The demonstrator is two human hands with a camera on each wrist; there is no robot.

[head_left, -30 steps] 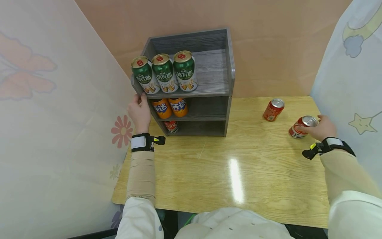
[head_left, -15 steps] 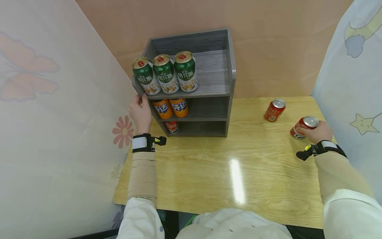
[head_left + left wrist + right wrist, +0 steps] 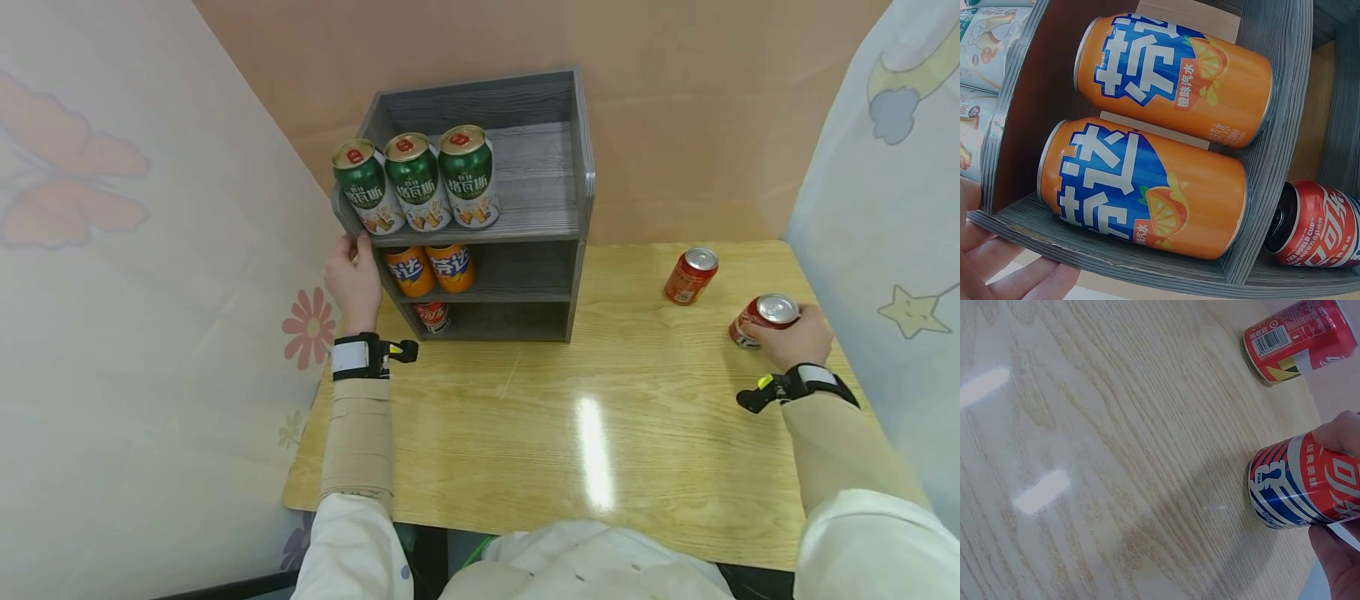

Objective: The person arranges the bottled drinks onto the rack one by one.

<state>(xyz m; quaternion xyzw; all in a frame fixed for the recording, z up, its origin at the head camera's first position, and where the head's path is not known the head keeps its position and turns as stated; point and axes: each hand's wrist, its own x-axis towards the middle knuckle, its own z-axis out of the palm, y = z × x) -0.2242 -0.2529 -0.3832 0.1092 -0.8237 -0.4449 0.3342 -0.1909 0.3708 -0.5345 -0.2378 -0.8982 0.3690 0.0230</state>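
Note:
My left hand holds the left side of a grey wooden shelf with three tiers. In the left wrist view its fingers lie along the outside of the side panel. Three green-and-white drink cans stand on the top tier. Two orange soda cans are on the middle tier, and one red cola can is at the left of the bottom tier. On the table's right side, my right hand grips another cola can, thumb and fingers on opposite sides of it.
A second loose cola can stands behind and left of the gripped one. The wooden table runs between fabric walls at left and right. The shelf stands near the back wall.
My right hand has turned and closed in around the cola can, its wrist shifting left and toward me. The can stays in about the same place. My left hand keeps its hold.

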